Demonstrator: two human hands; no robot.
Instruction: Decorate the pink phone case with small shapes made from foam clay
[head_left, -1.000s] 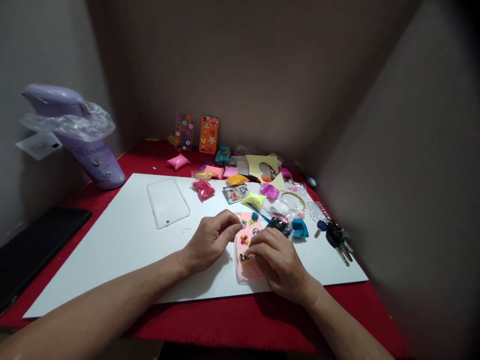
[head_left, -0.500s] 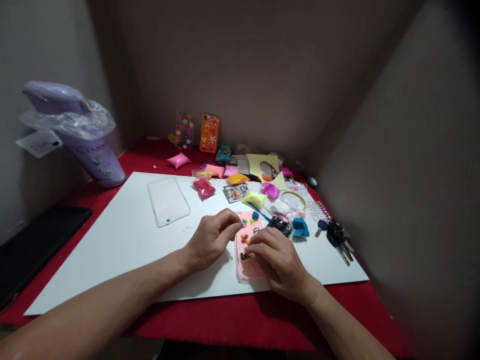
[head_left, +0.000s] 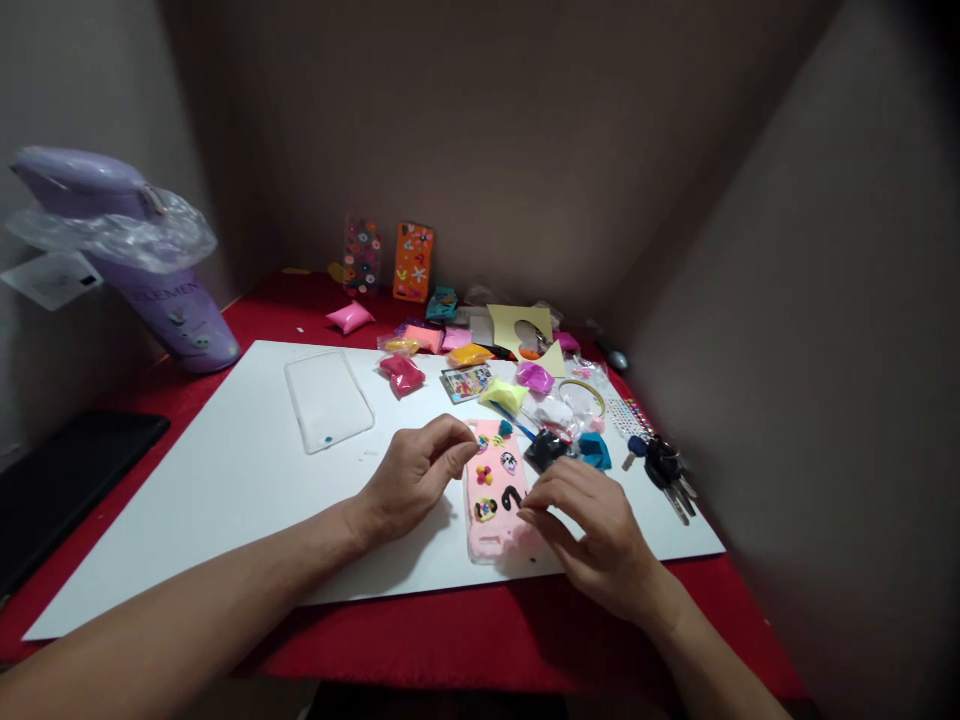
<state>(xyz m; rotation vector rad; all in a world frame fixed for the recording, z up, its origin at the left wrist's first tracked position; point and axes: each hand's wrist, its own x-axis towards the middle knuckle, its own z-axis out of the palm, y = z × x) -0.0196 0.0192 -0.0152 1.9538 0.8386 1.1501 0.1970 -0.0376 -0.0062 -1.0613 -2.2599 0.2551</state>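
Glossy pink plastic case (head_left: 491, 495) lies on matt white paperboard (head_left: 225, 490) over red cloth (head_left: 465, 640).

Pink phone case (head_left: 491, 500), flat on white board (head_left: 225, 480), back up, small clay decorations stuck on, unheld

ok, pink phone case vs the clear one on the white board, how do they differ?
Colour: the pink phone case is opaque; the clear phone case is see-through.
Decoration: the pink one carries small coloured figures; the clear one looks almost bare.
Contact: the pink one sits between the left hand and right hand; the clear one lies untouched.
Both lie flat on the white board.
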